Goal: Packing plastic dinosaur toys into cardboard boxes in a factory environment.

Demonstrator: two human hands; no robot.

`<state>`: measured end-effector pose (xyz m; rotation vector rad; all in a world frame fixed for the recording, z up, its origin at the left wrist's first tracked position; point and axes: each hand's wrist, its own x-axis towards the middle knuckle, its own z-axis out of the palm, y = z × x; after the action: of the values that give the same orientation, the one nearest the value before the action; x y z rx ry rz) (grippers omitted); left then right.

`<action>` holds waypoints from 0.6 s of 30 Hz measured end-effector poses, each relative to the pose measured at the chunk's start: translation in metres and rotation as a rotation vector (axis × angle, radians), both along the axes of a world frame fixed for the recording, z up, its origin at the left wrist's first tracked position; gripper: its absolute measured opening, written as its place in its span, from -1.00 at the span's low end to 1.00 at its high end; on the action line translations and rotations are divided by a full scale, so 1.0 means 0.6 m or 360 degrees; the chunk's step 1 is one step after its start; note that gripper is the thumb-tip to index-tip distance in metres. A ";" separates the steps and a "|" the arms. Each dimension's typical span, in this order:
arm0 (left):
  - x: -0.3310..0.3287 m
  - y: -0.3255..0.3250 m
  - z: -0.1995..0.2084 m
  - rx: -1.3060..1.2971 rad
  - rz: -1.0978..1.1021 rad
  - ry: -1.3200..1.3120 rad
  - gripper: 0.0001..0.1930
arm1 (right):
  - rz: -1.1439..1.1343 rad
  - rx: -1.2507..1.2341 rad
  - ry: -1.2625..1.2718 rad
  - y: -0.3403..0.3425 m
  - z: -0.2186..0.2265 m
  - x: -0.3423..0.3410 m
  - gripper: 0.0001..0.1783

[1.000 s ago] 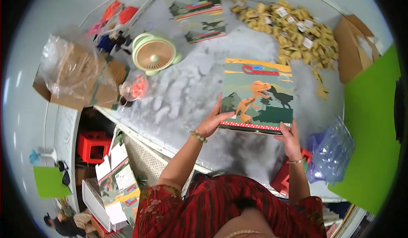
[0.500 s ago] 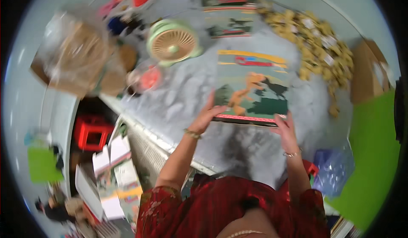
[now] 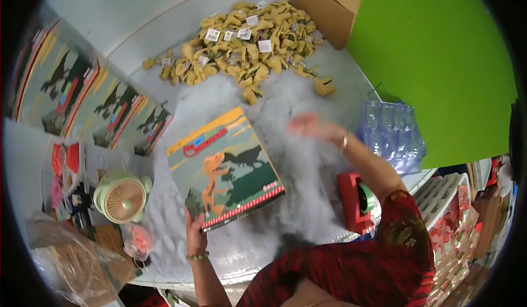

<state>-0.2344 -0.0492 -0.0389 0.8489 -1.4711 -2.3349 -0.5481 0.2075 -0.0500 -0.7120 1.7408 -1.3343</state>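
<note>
Two bare hands in the head view. Left hand (image 3: 196, 235) grips the near-left corner of a flat green-and-yellow cardboard box printed with an orange dinosaur (image 3: 236, 167), thumb on top, seemingly to steady it; box sits slanted, resting on or just above the pale grey tabletop (image 3: 313, 197), can't tell which. Right hand (image 3: 307, 126) is loosely open, looks empty, blurred, finger spread unclear; its forearm reaches across, elbow bent. Tan fabric dinosaur pieces (image 3: 247, 54) sit heaped beyond, probably for easy reach; red tape dispenser (image 3: 347, 197) near the right forearm.
</note>
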 end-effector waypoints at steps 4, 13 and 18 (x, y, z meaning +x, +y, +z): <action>0.023 0.005 -0.018 0.0163 0.0046 -0.0037 -0.48 | -0.1182 0.0160 0.0629 0.011 -0.002 -0.279 -0.55; 0.114 -0.005 -0.047 0.0185 0.0576 -0.0728 -0.50 | -0.1492 0.0856 0.1059 -0.058 -0.140 -0.538 -0.25; 0.333 -0.098 -0.142 0.0699 0.0497 -0.0309 -0.26 | -0.1297 0.0359 0.0578 -0.098 -0.194 -0.563 -0.27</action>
<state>-0.0349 -0.1077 -0.1243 1.3391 -0.8067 -2.4114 -0.8859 0.1490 -0.1666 -0.0906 2.5885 -1.5357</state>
